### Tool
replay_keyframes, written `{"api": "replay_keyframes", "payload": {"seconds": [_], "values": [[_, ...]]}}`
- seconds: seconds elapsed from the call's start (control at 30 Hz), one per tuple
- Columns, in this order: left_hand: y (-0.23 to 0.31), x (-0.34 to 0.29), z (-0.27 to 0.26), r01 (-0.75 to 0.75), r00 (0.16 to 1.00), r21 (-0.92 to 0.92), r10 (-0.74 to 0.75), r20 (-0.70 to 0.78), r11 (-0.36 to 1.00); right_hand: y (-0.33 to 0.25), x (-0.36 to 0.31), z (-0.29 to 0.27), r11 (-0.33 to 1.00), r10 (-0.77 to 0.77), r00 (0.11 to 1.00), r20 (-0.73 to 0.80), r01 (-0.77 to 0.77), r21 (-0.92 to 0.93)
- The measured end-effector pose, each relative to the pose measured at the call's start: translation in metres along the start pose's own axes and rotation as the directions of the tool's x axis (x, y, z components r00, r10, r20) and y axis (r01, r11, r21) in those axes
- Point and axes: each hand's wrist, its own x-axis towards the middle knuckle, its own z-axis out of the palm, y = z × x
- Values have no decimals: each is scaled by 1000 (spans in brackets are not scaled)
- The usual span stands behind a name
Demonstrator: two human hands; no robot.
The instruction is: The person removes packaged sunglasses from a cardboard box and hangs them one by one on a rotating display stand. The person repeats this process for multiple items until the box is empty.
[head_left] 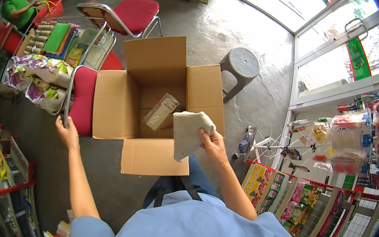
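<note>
My right hand [215,149] is closed on a folded light-grey cloth [190,130], thumb on top, held over the near right edge of an open cardboard box [111,104]. Inside the box lies a flat clear plastic packet [161,111] with pale contents; a small brownish thing beside it is too hidden to name. My left hand [69,134] is at the near left, fingers apart, by the metal frame of a red chair [83,100]. Whether it touches the frame is hard to tell. The box stands with its flaps folded outward, beside the chair's red cushion.
A grey plastic stool [243,63] stands beyond the box at the right. Another red chair [138,15] and a loaded trolley [106,44] are at the far left. Shelves [9,181] and hanging-goods racks [302,203] flank me. A person in green [18,10] is behind the trolley.
</note>
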Motion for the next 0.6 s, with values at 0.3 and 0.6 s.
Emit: {"api": "replay_keyframes", "payload": {"seconds": [0.3,0.6], "values": [[216,-286,26,329,669,-586,256,698,740,11,-33,29,985,-164,981,100,169,-45],[266,-337,28,342,803,-567,80,590,749,-26,-58,-14,839,-334,921,199,387,-382]]}}
